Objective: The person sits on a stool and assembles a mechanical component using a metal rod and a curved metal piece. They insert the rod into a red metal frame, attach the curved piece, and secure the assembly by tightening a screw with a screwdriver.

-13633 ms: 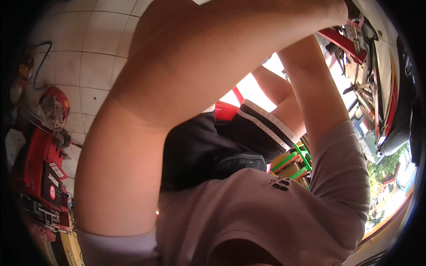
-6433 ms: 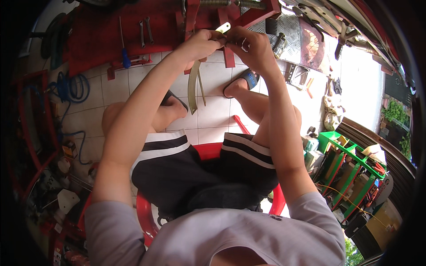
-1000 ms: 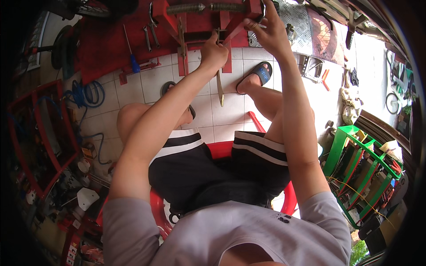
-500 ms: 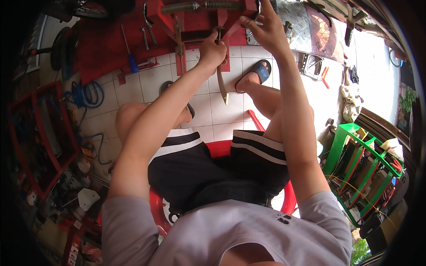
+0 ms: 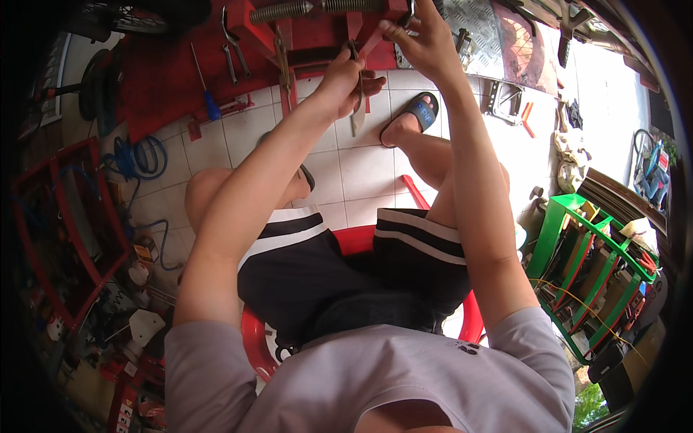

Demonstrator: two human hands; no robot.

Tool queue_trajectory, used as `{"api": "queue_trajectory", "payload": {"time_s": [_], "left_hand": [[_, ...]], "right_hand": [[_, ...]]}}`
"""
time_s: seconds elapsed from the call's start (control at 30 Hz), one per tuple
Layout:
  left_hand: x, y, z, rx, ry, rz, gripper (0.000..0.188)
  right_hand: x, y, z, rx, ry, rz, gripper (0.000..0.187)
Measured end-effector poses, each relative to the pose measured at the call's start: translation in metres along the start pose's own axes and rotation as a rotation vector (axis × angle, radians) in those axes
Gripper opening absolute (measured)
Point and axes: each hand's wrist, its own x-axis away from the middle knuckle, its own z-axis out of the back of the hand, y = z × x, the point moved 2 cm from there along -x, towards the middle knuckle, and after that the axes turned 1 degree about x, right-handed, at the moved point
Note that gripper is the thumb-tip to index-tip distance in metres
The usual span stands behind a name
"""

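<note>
A red metal frame [image 5: 261, 35] with two coil springs [image 5: 281, 10] across it is at the top, partly cut off by the picture's edge. In front of it, my left hand [image 5: 341, 84] loosely holds a flat metal lever [image 5: 357, 119], its thumb on the near side and fingertips showing past it on the right. My right hand [image 5: 430, 49] is at the frame's right end, thumb against the red metal. A dark curved metal piece [image 5: 411, 13] shows between its thumb and fingers; the fingertips are cut off, so what it grips is unclear.
Wrenches [image 5: 235, 54] and a blue-handled screwdriver [image 5: 211, 105] lie left of the frame on a red surface. A blue hose [image 5: 148, 157] coils on the tiled floor beside a red rack [image 5: 61, 224]. At right stands a green tool rack [image 5: 556, 238]. I sit on a red stool [image 5: 473, 317].
The lever's lower end has swung up and slightly left. My left hand has shifted a little left and its fingers have loosened. The frame and my right hand have shifted slightly left.
</note>
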Motion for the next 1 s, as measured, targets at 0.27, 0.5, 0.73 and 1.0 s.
{"api": "queue_trajectory", "payload": {"time_s": [0.27,0.5,0.73,1.0], "left_hand": [[-0.004,-0.011,0.004,-0.407,0.132,-0.063,0.053],[-0.003,-0.013,0.002,-0.605,0.247,-0.115,0.054],[-0.003,-0.019,-0.003,-0.396,0.148,-0.13,0.051],[-0.012,-0.013,0.005,-0.086,-0.084,0.021,0.041]], "right_hand": [[0.0,0.0,0.001,0.028,0.01,0.021,0.063],[-0.001,-0.008,0.003,0.097,-0.001,0.003,0.064],[-0.002,-0.002,0.002,-0.047,0.036,0.034,0.054],[-0.01,0.004,0.021,-0.057,-0.141,0.067,0.054]]}}
